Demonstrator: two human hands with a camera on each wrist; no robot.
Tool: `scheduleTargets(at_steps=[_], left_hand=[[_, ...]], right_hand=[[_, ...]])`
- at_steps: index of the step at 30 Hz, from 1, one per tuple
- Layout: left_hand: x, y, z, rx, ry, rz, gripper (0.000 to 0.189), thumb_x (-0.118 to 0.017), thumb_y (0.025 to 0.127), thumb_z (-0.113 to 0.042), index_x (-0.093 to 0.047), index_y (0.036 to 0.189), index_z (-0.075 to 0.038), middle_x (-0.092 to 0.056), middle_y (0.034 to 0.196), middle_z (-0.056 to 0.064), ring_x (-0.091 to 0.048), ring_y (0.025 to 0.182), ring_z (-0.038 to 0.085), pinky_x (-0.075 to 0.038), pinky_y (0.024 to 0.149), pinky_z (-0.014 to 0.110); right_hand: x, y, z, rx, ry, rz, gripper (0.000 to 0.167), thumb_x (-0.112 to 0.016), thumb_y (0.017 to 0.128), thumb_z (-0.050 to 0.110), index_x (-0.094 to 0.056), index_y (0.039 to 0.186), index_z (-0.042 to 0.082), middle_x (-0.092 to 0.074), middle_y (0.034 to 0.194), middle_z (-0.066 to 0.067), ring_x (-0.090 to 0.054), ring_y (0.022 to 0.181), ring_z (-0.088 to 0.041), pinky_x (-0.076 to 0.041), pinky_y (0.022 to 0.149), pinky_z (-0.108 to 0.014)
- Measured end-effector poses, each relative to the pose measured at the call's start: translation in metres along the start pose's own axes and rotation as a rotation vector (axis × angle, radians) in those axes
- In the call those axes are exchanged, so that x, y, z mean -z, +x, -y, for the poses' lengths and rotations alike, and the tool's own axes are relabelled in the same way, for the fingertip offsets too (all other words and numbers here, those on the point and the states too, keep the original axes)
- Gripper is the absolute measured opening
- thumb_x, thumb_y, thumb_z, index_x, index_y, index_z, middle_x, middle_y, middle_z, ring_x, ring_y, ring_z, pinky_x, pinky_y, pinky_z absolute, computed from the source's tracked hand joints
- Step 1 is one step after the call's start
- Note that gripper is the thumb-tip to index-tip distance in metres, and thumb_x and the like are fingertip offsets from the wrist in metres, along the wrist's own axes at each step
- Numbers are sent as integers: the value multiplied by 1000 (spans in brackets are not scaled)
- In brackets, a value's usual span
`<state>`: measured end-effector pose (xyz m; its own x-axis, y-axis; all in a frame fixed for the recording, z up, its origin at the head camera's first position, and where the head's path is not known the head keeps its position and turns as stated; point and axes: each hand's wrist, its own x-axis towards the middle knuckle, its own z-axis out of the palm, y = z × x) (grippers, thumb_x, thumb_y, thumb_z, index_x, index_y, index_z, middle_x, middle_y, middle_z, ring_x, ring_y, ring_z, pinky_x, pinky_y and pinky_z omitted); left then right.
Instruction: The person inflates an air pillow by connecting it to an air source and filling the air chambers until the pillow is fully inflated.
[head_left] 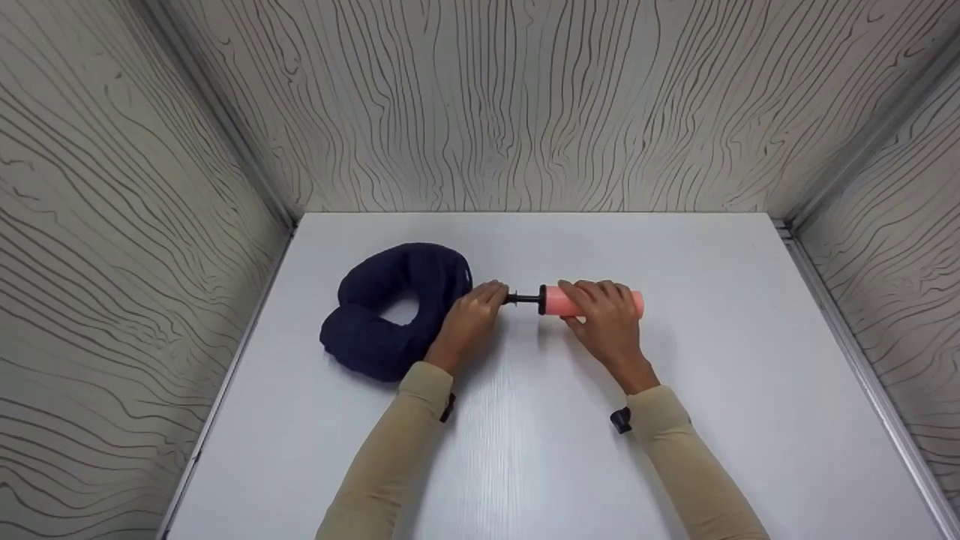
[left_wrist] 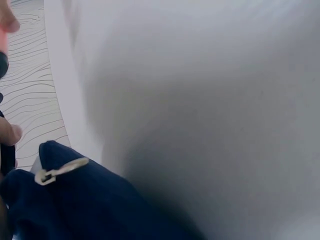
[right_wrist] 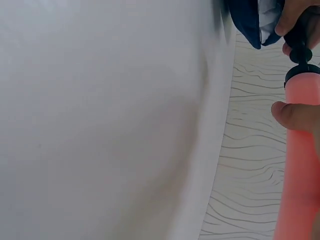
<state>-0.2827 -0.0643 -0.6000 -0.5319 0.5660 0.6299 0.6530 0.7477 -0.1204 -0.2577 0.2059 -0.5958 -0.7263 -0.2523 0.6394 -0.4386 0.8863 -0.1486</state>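
A pink hand air pump (head_left: 556,301) is held level above the white table, with a thin black rod (head_left: 528,298) extending from its left end. My right hand (head_left: 609,321) grips the pink barrel, fingers over the top and thumb below. At the other end, my left hand (head_left: 471,319) holds the black end piece of the pump, mostly covered by the fingers. A navy U-shaped neck pillow (head_left: 367,349) lies beside the left hand, partly behind that wrist. In the left wrist view a pale zipper pull (left_wrist: 62,171) hangs at the pillow's edge.
The white table (head_left: 720,337) extends around both arms. Wood-grain patterned panels (head_left: 495,105) stand behind it and at both sides, with grey metal strips (head_left: 874,405) along the edges. Each wrist wears a dark band under a beige sleeve (head_left: 697,472).
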Motion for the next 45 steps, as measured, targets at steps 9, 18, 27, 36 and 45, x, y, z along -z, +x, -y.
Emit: scheduleTargets(at_steps=[9,18,27,36,45], left_hand=[[1,1,4,11,-34,2,27,-73,93,6,-75,119,0,-78,115,11,-76,110,24,-64,96,29],[2,0,-2,38,-48,33,25,-73,94,5,-75,119,1,-77,114,12,-77,108,24,-65,94,29],[5,4,-8,23,19,15,27,-75,91,5,-75,117,-1,-79,114,10,-77,107,22,-64,95,28],[5,4,-5,9,-14,10,29,-75,92,6,-75,120,-1,-78,115,10,-77,107,22,-64,94,28],[6,3,4,0,-5,4,26,-72,95,4,-75,121,-2,-78,114,10,-77,107,21,-64,94,27]], right_hand=[[16,-17,-37,-51,16,-34,69,-101,71,16,-74,134,22,-78,119,-11,-69,111,-37,-55,102,-63],[5,-7,-12,-32,31,9,66,-98,76,19,-73,137,23,-78,119,-10,-68,110,-37,-53,100,-58],[-14,6,25,2,4,-8,64,-98,76,20,-73,135,22,-78,117,-10,-68,106,-37,-55,97,-58],[-14,6,17,38,8,-12,65,-99,75,22,-73,134,22,-78,118,-9,-69,107,-35,-58,98,-58],[5,0,-13,-3,21,38,69,-98,76,22,-71,139,24,-78,120,-9,-68,111,-36,-56,103,-59]])
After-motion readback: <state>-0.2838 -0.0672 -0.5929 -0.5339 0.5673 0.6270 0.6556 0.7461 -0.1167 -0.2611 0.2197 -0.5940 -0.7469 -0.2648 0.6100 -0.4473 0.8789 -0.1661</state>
